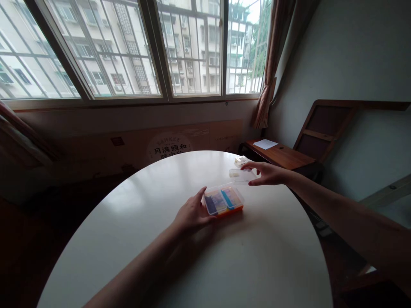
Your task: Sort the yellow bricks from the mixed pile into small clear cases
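A small clear-lidded plastic box (pixel 224 200) with an orange base and blue and yellow contents lies near the middle of the round white table (pixel 160 222). My left hand (pixel 192 214) rests against the box's left end, thumb and fingers curled round it. My right hand (pixel 268 173) reaches out over the far right of the table with fingers stretched, touching a clear plastic case (pixel 240 175). Just beyond it sits another small pale box (pixel 240 161).
A dark wooden side table (pixel 282 155) with a white sheet of paper (pixel 265 144) stands past the table's right edge. A wooden frame (pixel 321 128) leans on the right wall. Barred windows (pixel 128 47) and a curtain (pixel 272 64) lie behind.
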Demonstrator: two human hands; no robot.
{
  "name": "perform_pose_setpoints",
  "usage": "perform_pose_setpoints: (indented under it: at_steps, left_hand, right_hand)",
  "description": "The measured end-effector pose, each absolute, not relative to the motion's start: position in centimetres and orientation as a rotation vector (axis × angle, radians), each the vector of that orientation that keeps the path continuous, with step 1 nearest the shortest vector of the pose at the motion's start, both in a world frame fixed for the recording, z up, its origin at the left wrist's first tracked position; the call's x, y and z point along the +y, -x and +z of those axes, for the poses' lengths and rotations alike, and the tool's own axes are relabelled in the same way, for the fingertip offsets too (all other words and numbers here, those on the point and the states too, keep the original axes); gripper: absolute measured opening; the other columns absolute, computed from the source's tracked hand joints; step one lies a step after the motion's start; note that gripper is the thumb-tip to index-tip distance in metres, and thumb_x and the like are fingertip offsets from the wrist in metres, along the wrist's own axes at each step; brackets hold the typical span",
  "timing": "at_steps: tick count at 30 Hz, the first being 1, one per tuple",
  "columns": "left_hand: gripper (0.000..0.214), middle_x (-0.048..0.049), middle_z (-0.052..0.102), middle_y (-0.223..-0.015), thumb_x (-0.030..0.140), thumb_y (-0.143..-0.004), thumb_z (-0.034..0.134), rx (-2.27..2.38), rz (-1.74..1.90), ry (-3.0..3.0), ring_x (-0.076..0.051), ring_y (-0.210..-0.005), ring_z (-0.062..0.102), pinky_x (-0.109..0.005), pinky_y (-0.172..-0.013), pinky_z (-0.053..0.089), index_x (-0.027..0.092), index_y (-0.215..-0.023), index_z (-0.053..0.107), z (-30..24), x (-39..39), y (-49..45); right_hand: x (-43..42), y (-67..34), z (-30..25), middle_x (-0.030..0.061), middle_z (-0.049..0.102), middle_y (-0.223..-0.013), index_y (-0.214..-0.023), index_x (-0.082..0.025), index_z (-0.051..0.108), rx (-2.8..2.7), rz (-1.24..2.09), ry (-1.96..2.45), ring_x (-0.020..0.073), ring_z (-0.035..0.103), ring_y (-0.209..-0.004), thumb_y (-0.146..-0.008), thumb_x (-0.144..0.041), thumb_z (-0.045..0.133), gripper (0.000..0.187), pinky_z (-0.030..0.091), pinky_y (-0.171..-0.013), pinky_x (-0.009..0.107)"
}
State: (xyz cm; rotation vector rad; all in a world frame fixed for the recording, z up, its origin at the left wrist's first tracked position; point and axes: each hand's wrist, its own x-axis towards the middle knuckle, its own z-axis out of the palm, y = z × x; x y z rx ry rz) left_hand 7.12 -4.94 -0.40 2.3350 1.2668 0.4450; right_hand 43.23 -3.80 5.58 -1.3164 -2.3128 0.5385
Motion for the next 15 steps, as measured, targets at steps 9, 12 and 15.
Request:
perform_pose_setpoints:
  at_steps: [9, 12, 15]
  left_hand:
    - [0.110, -0.0140, 0.066, -0.117, 0.053, -0.064, 0.079, 1.155, 0.634, -2.259, -0.033, -0.104, 0.063, -0.042, -0.088, 0.049, 0.020, -0.155, 0.024, -1.2, -2.7, -10.3]
    - [0.110, -0.0149, 0.065, -0.120, 0.053, -0.063, 0.079, 1.129, 0.682, -2.238, -0.034, -0.109, 0.061, -0.044, -0.090, 0.048, 0.019, -0.154, 0.026, -1.6, -2.2, -10.7]
    - [0.111, -0.0162, 0.062, -0.126, 0.052, -0.064, 0.079, 1.148, 0.650, -2.255, -0.036, -0.115, 0.058, -0.045, -0.093, 0.047, 0.018, -0.155, 0.025, -1.6, -2.1, -10.9]
  right_hand:
    - [-4.8, -36.9, 5.3, 0.0108, 0.060, -0.126, -0.134, -0.024, 0.054, -2.422, 0.404, 1.142, 0.0287, 0.056, -0.113, -0.073, -0.030, 0.075, 0.066, 0.045, -0.098, 0.044]
    - [-4.6, -36.6, 5.0, 0.0119, 0.061, -0.124, -0.132, -0.020, 0.056, -2.460, 0.398, 1.161, 0.0291, 0.056, -0.113, -0.073, -0.027, 0.073, 0.062, 0.045, -0.098, 0.044]
    - [-4.4, -36.8, 5.1, 0.0125, 0.061, -0.127, -0.130, -0.019, 0.058, -2.467, 0.411, 1.167, 0.0290, 0.056, -0.115, -0.075, -0.025, 0.070, 0.058, 0.044, -0.101, 0.043]
